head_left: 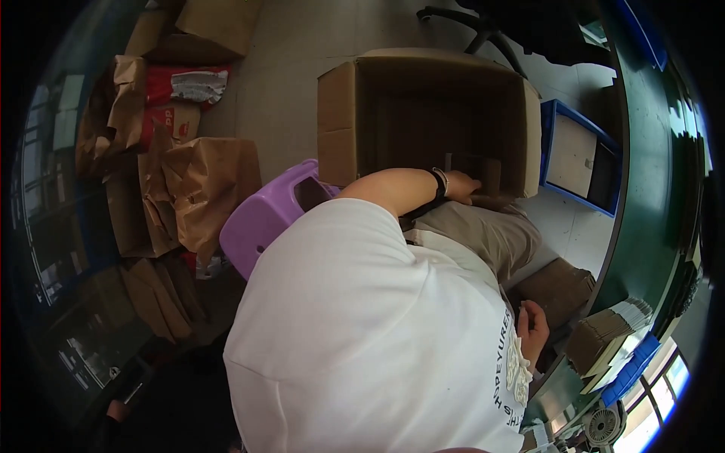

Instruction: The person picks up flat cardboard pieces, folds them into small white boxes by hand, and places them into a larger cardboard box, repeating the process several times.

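Observation:
My left arm reaches across to a large cardboard box that stands with its top away from me uncovered. Inside its near right corner, my left hand, with a dark band at the wrist, has its fingers closed at the edge of a small brown cardboard piece. Part of that grip is hidden. My right hand is low at my right side, partly behind my white shirt. Its fingers are loosely bent and apart, with nothing visible in them. A brown carton lies just beyond it.
A purple plastic stool is at my left, near crumpled brown paper bags and red packs. On the right are a blue crate, a green worktop and stacked cartons. Another person's hand shows lower left.

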Demonstrator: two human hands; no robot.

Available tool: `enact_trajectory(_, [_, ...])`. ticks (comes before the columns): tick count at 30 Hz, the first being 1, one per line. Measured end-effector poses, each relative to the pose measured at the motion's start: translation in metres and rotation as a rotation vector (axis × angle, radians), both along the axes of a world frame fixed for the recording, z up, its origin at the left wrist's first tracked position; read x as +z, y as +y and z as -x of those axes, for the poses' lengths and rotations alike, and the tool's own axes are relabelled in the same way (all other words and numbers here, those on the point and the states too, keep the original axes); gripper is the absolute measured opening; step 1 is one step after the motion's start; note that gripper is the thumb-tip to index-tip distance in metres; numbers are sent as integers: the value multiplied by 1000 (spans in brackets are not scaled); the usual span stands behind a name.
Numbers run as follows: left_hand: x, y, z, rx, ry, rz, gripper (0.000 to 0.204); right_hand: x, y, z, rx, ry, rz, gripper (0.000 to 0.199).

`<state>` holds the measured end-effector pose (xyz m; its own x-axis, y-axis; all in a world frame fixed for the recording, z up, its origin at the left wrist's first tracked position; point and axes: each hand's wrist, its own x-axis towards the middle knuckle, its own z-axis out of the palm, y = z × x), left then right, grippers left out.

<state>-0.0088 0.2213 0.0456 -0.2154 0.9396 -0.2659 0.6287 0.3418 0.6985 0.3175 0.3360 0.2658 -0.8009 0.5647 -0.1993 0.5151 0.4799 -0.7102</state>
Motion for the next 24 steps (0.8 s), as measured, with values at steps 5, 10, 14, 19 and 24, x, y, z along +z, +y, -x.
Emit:
enact_trajectory(5, [13,-95,27,155,77,50,41,-29,0,69,281,2,33,17])
enact_trajectory(10, [13,-124,24,251,67,5,38,-30,-2,95,383,71,7,17])
enact_trajectory(14, [15,-133,25,303,118,-14,34,-33,-5,115,442,92,7,17])
enact_trajectory(19, [19,-162,30,496,274,-130,24,-44,-16,184,679,87,11,18])
enact_trajectory(24, [58,-191,38,552,594,-211,16,-62,-55,272,941,238,-270,36])
